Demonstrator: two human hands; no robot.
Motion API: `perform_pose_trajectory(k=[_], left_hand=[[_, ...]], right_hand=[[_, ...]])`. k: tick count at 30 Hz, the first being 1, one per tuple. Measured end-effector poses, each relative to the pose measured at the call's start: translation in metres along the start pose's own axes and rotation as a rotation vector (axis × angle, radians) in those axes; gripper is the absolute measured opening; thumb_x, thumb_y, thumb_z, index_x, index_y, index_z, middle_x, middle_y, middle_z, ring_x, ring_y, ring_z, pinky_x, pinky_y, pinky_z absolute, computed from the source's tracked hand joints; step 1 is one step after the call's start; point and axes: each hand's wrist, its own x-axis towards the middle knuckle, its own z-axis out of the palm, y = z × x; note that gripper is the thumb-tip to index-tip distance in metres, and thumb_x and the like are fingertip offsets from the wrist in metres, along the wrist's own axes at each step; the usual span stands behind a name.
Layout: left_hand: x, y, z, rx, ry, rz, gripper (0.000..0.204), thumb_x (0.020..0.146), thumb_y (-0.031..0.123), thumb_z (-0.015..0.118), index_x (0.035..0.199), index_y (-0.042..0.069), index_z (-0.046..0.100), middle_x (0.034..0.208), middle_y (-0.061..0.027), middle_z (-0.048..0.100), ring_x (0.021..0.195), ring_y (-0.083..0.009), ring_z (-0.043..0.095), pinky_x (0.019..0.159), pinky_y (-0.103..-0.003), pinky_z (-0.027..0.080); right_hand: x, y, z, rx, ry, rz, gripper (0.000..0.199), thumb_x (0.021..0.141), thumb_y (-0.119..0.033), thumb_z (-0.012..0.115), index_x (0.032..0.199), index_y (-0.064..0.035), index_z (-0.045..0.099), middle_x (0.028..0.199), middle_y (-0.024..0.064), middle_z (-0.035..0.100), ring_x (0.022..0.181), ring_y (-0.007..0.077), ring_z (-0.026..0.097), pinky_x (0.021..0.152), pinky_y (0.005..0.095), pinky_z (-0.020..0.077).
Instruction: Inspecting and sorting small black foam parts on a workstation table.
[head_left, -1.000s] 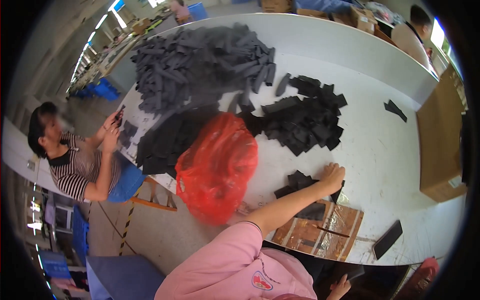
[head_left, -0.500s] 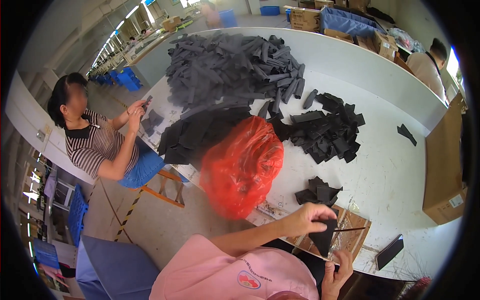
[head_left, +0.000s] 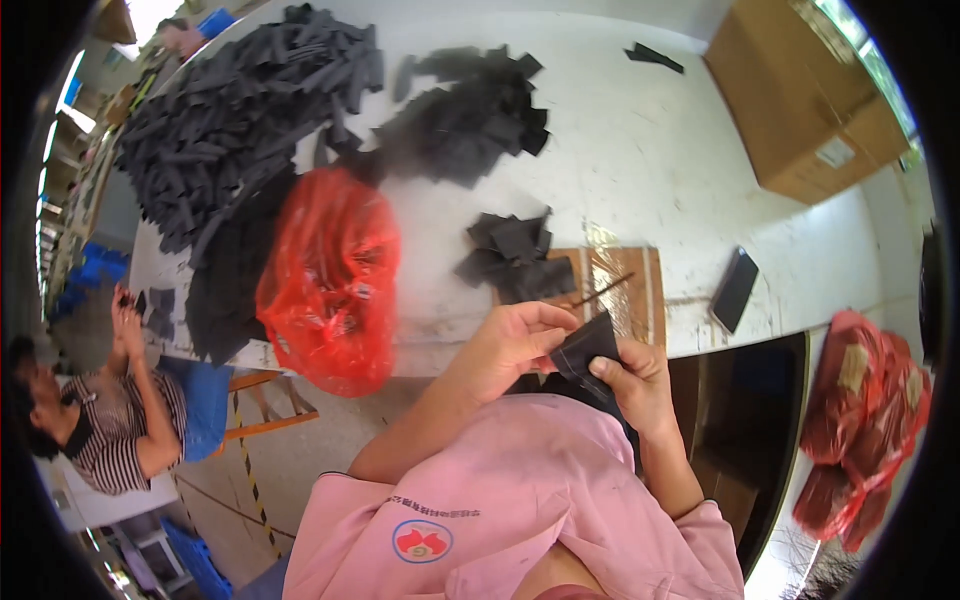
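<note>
My left hand [head_left: 510, 345] and my right hand [head_left: 632, 385] together hold one small black fabric piece [head_left: 585, 347] just off the near table edge, above my pink shirt. The left fingers pinch its left side and the right thumb presses its lower edge. Beyond the hands, a small heap of black pieces [head_left: 515, 257] lies on the white table [head_left: 650, 150], partly over a brown board [head_left: 625, 290]. A thin stick [head_left: 603, 290] rests on that board.
A red plastic bag [head_left: 330, 275] sits at the table's left. Large piles of dark strips [head_left: 230, 110] and black pieces [head_left: 465, 120] lie farther back. A cardboard box [head_left: 810, 110], a black phone [head_left: 734, 290], red bags [head_left: 865, 410] and a seated person in a striped top [head_left: 105, 425] surround the table.
My left hand went from the small heap on the table back to my body with a black piece. My right hand has come up and both hands now hold it.
</note>
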Motion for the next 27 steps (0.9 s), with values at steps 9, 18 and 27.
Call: perform_pose_trajectory(k=[9,18,27], left_hand=[[0.002,-0.017,0.027,0.459,0.095,0.33,0.027,0.074,-0.011,0.055,0.1,-0.006,0.052,0.085,-0.0073,0.057,0.072,-0.009,0.055,0.062,-0.019,0.046],[-0.002,-0.01,0.025,0.736,0.336,0.541,0.026,0.074,-0.01,0.052,0.1,-0.007,0.052,0.083,-0.0047,0.056,0.075,-0.0085,0.052,0.069,-0.021,0.042],[0.018,0.005,0.006,0.719,0.014,0.17,0.021,0.078,-0.002,0.057,0.099,-0.005,0.054,0.082,-0.0037,0.055,0.076,-0.007,0.052,0.067,-0.019,0.042]], right_hand=[[-0.003,-0.01,-0.016,0.123,0.018,-0.035,0.009,0.073,-0.007,0.065,0.076,0.0003,0.059,0.073,-0.0012,0.056,0.065,0.004,0.046,0.057,0.02,0.0376],[0.004,-0.012,-0.023,0.138,-0.134,0.077,0.012,0.074,-0.012,0.066,0.075,-0.0007,0.061,0.067,-0.0031,0.054,0.061,0.0028,0.046,0.054,0.0185,0.0365],[0.017,-0.017,-0.022,-0.442,-0.134,-0.149,0.01,0.076,-0.009,0.062,0.072,-0.0003,0.06,0.069,-0.0007,0.057,0.059,0.0047,0.05,0.052,0.0214,0.0399]])
